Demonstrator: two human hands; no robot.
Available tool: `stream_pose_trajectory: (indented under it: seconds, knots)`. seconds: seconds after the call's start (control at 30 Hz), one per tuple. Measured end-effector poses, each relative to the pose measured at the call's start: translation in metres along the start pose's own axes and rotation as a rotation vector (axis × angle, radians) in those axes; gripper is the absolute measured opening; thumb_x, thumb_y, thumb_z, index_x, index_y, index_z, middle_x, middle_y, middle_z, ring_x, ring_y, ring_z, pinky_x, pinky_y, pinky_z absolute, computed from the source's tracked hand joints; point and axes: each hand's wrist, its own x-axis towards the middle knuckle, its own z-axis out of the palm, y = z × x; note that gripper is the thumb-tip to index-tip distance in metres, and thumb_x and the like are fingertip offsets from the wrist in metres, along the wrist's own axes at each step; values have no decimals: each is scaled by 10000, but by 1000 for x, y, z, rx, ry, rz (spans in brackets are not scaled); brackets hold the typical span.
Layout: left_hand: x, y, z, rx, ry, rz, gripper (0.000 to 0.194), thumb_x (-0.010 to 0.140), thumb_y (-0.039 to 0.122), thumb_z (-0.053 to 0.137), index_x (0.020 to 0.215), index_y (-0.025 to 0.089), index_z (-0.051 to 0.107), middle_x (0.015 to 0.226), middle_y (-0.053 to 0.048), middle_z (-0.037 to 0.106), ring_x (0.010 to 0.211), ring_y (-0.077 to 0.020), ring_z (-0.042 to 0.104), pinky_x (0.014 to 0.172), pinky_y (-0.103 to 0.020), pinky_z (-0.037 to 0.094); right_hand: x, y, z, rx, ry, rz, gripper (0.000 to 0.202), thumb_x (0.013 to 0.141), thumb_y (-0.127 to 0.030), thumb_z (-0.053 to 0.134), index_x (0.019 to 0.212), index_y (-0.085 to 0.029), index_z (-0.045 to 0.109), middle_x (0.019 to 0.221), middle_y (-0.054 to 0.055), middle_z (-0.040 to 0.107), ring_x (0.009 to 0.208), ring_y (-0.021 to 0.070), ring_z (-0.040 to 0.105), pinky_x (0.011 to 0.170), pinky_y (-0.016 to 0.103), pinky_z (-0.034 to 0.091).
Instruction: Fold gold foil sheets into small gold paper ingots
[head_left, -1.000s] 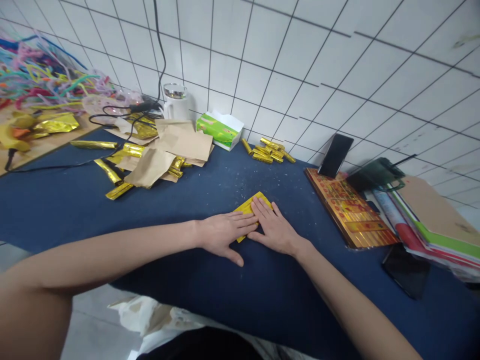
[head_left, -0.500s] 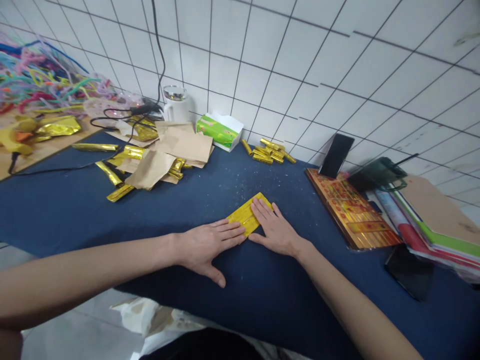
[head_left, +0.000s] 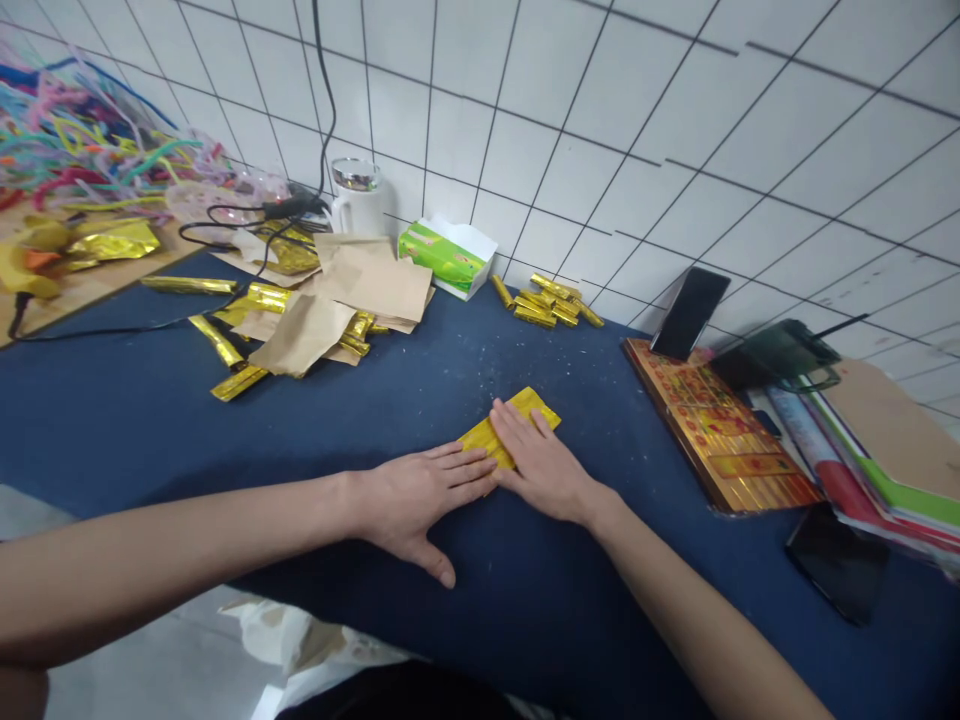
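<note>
A flat, creased strip of gold foil paper [head_left: 534,403] lies slantwise on the dark blue tabletop [head_left: 420,400]. My left hand [head_left: 412,495] rests flat with its fingertips over the strip's near left end, thumb spread away toward me. Across the strip's middle lies my right hand [head_left: 544,460], palm down with fingers stretched out. Its fingertips are close to those of the left hand. Both hands press on the paper without gripping it, and their fingers hide part of it.
Small gold rolls [head_left: 551,300] are piled by the tiled wall. Brown paper sheets [head_left: 367,275] lie among gold pieces at left, near a green tissue pack [head_left: 446,257] and a white mug [head_left: 358,200]. To the right a phone [head_left: 690,312] leans above a patterned gold stack [head_left: 720,430].
My right hand has slid left along the gold strip, toward my left hand, baring its far right end. My left hand stays nearly still. The view has shifted slightly.
</note>
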Motion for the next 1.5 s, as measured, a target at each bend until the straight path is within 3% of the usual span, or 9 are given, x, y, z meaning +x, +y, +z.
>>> stream_pose_trajectory:
  seconds: [0.13, 0.33, 0.53, 0.7, 0.97, 1.1, 1.2, 1.33, 1.5]
  knots:
    - [-1, 0, 0, 11, -30, -12, 918, 670, 588, 542, 1372, 118, 183, 1430, -135, 167, 1310, -271, 157, 1071, -408, 99, 5, 30, 5, -29, 48, 103, 640, 875, -518, 184, 1393, -166, 52, 1454, 88, 115, 1327, 202, 58, 1054, 480, 99]
    - [-2, 1, 1, 12, -12, -13, 943, 655, 619, 539, 1372, 117, 186, 1425, -141, 179, 1308, -271, 164, 1071, -407, 99, 6, 32, 2, 4, 71, 111, 631, 867, -503, 255, 1389, -183, 104, 1446, 84, 150, 1322, 208, 105, 1045, 499, 114]
    - [-1, 2, 2, 26, 10, -19, 950, 653, 662, 505, 1363, 102, 212, 1418, -154, 198, 1307, -269, 170, 1070, -402, 109, -15, 5, -8, 88, 391, 152, 415, 873, -324, 350, 1261, -199, 426, 1325, 63, 430, 1265, 180, 301, 1049, 464, 181]
    - [4, 12, 6, 43, 29, -72, 951, 658, 682, 476, 1358, 91, 218, 1415, -173, 193, 1307, -288, 155, 1060, -422, 132, -26, -20, -2, 179, 278, -20, 389, 860, -228, 365, 1226, -163, 478, 1281, 86, 479, 1221, 186, 378, 1024, 427, 295]
    - [21, 50, 22, -21, 165, -237, 770, 742, 608, 446, 1285, 73, 333, 1347, -194, 334, 1267, -320, 253, 1015, -449, 248, -23, 0, -4, 400, 269, -103, 341, 835, -237, 444, 1160, -208, 543, 1208, 67, 551, 1162, 196, 454, 1010, 450, 322]
    - [21, 37, 6, -65, 184, -224, 329, 829, 249, 438, 1141, 151, 475, 1119, -88, 564, 1067, -192, 507, 910, -311, 400, -23, 6, -3, 459, 231, -115, 373, 830, -207, 441, 1195, -244, 505, 1213, 37, 548, 1164, 198, 452, 1023, 483, 286]
    - [21, 14, -10, 69, 133, -87, 325, 779, 72, 411, 1062, 175, 532, 1099, -72, 567, 1078, -179, 489, 924, -293, 382, -24, 6, -3, 508, 222, -43, 421, 833, -196, 421, 1251, -245, 442, 1245, 28, 521, 1180, 191, 433, 1028, 466, 286]
    - [25, -4, -21, 233, 19, 67, 384, 742, 57, 459, 1113, 146, 506, 1160, -107, 518, 1164, -207, 406, 981, -308, 325, -25, 6, -4, 577, 210, 7, 437, 834, -180, 405, 1269, -228, 415, 1249, 29, 518, 1200, 174, 408, 1018, 430, 316]
    - [28, -5, -22, 279, -12, 61, 386, 731, 91, 496, 1108, 172, 513, 1095, -90, 533, 1069, -205, 472, 933, -292, 359, -26, 6, -3, 601, 275, 9, 439, 815, -199, 448, 1252, -235, 434, 1260, 41, 505, 1170, 192, 446, 992, 430, 354]
